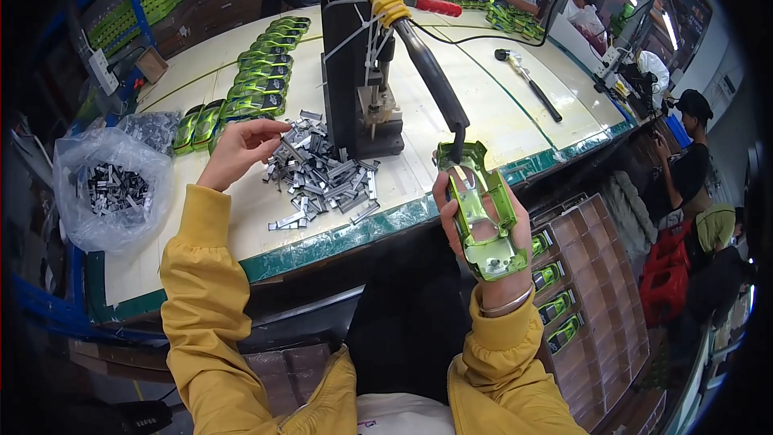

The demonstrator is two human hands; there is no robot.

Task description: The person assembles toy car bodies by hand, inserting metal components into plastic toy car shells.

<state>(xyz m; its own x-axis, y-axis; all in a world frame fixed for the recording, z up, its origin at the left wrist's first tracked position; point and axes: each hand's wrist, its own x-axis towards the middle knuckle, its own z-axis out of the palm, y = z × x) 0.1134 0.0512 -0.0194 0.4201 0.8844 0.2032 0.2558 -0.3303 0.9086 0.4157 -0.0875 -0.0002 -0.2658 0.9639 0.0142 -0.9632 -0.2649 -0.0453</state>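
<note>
My right hand (519, 229) holds a green toy car body shell (489, 256), its hollow inside turned up, past the table's front edge. The tip of a black hanging tube (439, 84), wrapped in yellow higher up, reaches the shell's far end. My left hand (241, 149) is at the left side of a heap of small silvery metal clips (318, 181) on the table. Its thumb and index finger come close together in a pinch. Whatever is between those fingertips is too small to make out.
A black bench press (346, 80) stands behind the clips. Rows of green car shells (262, 72) lie to its left. A clear bag (80, 193) of metal parts sits at left, a hammer (531, 84) at right. A partitioned carton (600, 274) holds several shells. Other people work beyond.
</note>
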